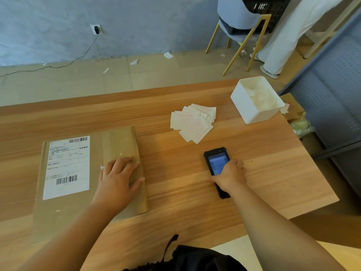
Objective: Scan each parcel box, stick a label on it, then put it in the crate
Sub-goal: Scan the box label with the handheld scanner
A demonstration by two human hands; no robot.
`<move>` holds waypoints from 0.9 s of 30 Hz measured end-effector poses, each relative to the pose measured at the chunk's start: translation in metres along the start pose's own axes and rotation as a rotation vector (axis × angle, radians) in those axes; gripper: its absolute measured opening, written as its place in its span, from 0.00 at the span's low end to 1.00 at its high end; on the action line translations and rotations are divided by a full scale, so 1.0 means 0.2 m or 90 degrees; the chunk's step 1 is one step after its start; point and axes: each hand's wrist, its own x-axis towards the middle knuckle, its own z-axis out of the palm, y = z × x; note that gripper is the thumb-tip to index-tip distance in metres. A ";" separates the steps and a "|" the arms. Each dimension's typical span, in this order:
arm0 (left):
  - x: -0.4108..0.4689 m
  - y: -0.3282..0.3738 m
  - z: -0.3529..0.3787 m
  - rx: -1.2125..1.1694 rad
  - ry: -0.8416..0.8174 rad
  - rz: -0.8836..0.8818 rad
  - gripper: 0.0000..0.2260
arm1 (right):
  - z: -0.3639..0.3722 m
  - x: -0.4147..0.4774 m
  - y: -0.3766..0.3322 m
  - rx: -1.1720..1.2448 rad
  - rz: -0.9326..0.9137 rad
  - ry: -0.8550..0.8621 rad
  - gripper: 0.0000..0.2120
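A flat brown parcel box (82, 204) lies on the left of the wooden table (175, 159), with a white shipping label (67, 166) and barcodes facing up. My left hand (118, 178) rests flat on the box's right part, fingers straight, thumb over its right edge. The black handheld scanner (214, 163) lies on the table to the right, screen lit. My right hand (230, 176) grips its middle, fingers curled over it. A loose pile of white labels with red frames (193, 123) sits beyond the scanner. A black crate (261, 15) stands on a chair at the far right.
A white open bin (254, 112) holding crumpled white paper stands at the table's far right corner. A chair with yellow legs (240, 47) and a person in white trousers (281, 40) are beyond the table. A grey perforated rack (332, 94) stands to the right.
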 end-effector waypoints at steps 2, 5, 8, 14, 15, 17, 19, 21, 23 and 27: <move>0.00 -0.01 -0.03 -0.030 0.008 0.001 0.19 | 0.00 -0.03 -0.05 0.009 -0.014 -0.005 0.46; -0.04 -0.04 -0.06 -0.046 0.049 0.007 0.15 | -0.02 -0.10 -0.17 0.059 -0.074 -0.018 0.45; -0.11 -0.10 -0.08 -0.064 0.089 0.000 0.13 | -0.08 -0.20 -0.29 0.115 -0.193 -0.032 0.42; -0.32 -0.35 -0.12 -0.089 0.166 -0.085 0.11 | -0.25 -0.45 -0.63 0.017 -0.435 -0.092 0.36; -0.35 -0.39 -0.12 -0.076 0.180 -0.099 0.11 | -0.28 -0.49 -0.69 -0.041 -0.462 -0.077 0.35; -0.42 -0.47 -0.13 -0.061 0.207 -0.139 0.11 | -0.32 -0.58 -0.79 -0.139 -0.508 -0.052 0.32; -0.47 -0.52 -0.15 -0.074 0.227 -0.193 0.10 | -0.34 -0.66 -0.88 -0.194 -0.538 -0.056 0.30; -0.51 -0.56 -0.17 -0.084 0.236 -0.215 0.10 | -0.35 -0.74 -0.95 -0.249 -0.558 -0.073 0.30; -0.54 -0.59 -0.18 -0.059 0.228 -0.181 0.09 | -0.36 -0.81 -1.00 -0.303 -0.569 -0.094 0.29; -0.56 -0.66 -0.19 0.040 0.087 -0.133 0.13 | -0.34 -0.92 -1.06 -0.389 -0.582 -0.103 0.27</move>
